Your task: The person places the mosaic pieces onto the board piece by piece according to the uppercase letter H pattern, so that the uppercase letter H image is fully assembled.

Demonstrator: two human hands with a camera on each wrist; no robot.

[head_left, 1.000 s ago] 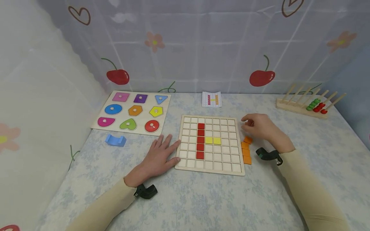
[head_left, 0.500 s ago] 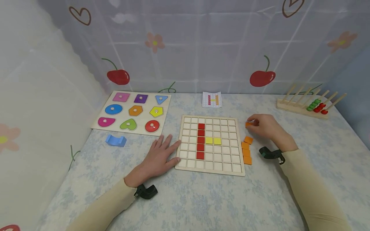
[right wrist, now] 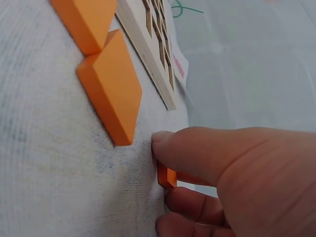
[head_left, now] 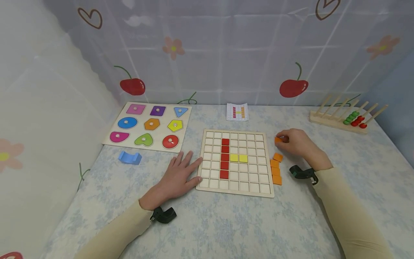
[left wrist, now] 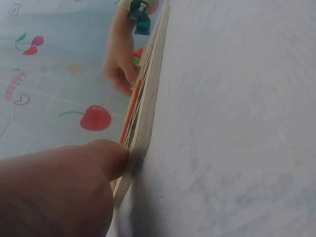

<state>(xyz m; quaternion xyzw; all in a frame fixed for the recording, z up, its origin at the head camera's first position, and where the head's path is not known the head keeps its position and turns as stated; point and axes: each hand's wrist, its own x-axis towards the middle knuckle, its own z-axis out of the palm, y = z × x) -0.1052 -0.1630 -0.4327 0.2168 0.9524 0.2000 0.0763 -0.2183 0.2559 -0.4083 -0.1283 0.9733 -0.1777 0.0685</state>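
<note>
Cream-coloured wood was seen at the far left in a shape board (head_left: 157, 138), filled with nine knobbed pieces, with a blue block (head_left: 129, 160) placed just in front of it on the bench (head_left: 207, 226). Next, the left edge of a grid board (head_left: 253, 168) was touched by the left hand (head_left: 178, 177), its fingers spread and nothing gripped. In the grid, five red tiles (head_left: 224, 157) were set in one column and two yellow tiles (head_left: 243, 158) in a row to its right. Behind, a card (head_left: 237, 112) was printed with a red column, a yellow bar and an orange column; judged by it, the red and yellow parts appeared done and the orange part left. Four loose orange tiles (head_left: 275, 171) were gathered beside the right edge. Another orange tile (right wrist: 167, 177) was pinched between thumb and fingers by the right hand (head_left: 295, 141), outside the grid. Farthest right, a bead frame (head_left: 337, 123) was placed.
</note>
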